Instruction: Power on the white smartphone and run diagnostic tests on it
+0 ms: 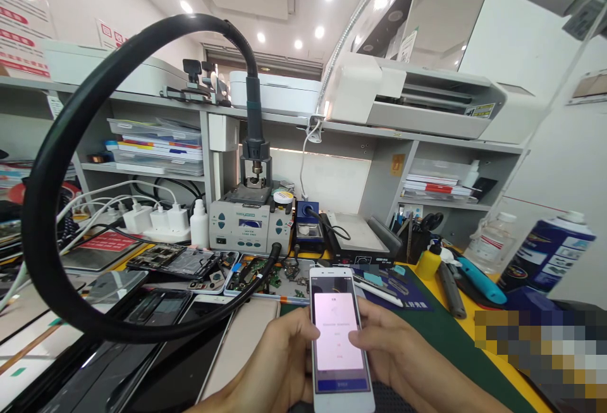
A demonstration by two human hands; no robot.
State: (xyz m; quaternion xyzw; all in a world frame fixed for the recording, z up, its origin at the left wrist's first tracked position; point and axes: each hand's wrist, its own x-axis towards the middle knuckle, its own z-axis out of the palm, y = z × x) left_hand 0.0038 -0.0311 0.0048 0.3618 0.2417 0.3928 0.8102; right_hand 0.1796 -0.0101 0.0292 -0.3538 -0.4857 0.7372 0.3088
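A white smartphone (339, 337) is held upright, close to the camera, its screen lit with a pale pop-up box over a dark background and a blue bar along the bottom. The writing on it is too small to read. My left hand (284, 356) grips its left edge, with the thumb at the side of the screen. On the opposite edge, my right hand (396, 343) is closed round the phone and its thumb lies over the screen's right border. The fingers behind the phone are hidden.
A thick black hose (35, 166) loops across the left from a hot-air rework station (251, 226). Disassembled phones (175, 261) and a parts tray (294, 286) cover the bench. At right stand a yellow bottle (428, 264), a blue-handled tool (481, 280) and a spray can (547, 252).
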